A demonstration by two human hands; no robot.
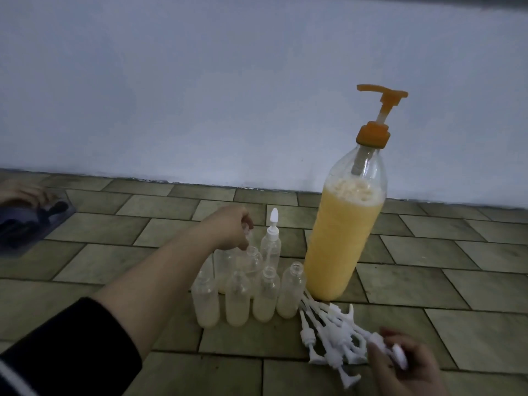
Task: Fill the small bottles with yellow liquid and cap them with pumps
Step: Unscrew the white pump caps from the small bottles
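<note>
Standing on olive-brown tiled floor (120,252) against pale bluish wall (200,95): small bottles (237,298), clustered, open-necked, partly filled pale yellow; one capped small bottle (271,247) behind; large pump bottle (347,238) of yellow liquid just right. Left hand (228,230) pinching something clear over rear bottle. Right hand (400,358) gripping white pump from loose white pumps (328,335) piled on tiles.

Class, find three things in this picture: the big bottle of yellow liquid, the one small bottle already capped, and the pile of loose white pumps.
big bottle of yellow liquid (343,238): head view, on its filled body.
capped small bottle (271,247): head view, on its clear shoulder.
pile of white pumps (334,335): head view, mid-pile.
</note>
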